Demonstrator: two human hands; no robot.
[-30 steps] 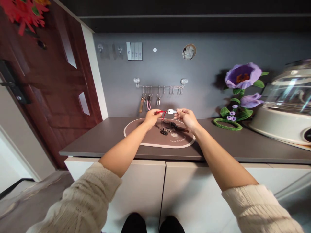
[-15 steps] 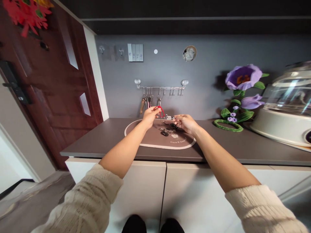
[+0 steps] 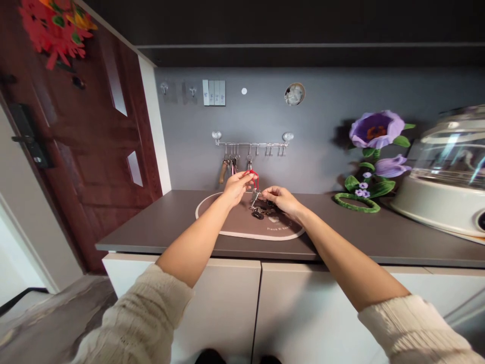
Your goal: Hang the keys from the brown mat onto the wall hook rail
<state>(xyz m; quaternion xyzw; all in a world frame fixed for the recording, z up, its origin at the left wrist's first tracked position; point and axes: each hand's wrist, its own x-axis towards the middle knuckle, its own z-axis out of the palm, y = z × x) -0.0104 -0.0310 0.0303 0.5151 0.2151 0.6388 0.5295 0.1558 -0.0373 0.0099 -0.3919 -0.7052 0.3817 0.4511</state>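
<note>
My left hand (image 3: pixel 237 187) is closed in a pinch on a red cord (image 3: pixel 256 178), above the mat. A small bunch of silver keys (image 3: pixel 254 197) hangs down from that cord. Just to the right of the keys is my right hand (image 3: pixel 282 198), thumb and fingertips drawn together; whether they grip a key is too small to tell. On the brown oval mat (image 3: pixel 212 215) below lies a black key fob (image 3: pixel 258 214), with more dark key pieces partly hidden by my right hand.
A clear hook rail (image 3: pixel 252 144) on the grey wall carries several keys (image 3: pixel 229 169) on its left part. A purple flower ornament (image 3: pixel 377 130) and a white appliance with a clear lid (image 3: pixel 428 194) stand on the right. A dark red door (image 3: pixel 91 151) is at left.
The silver piece stretched sideways between my hands now hangs down with the keys under the red cord. My right hand has moved slightly left, closer to my left. The view has tilted slightly upward.
</note>
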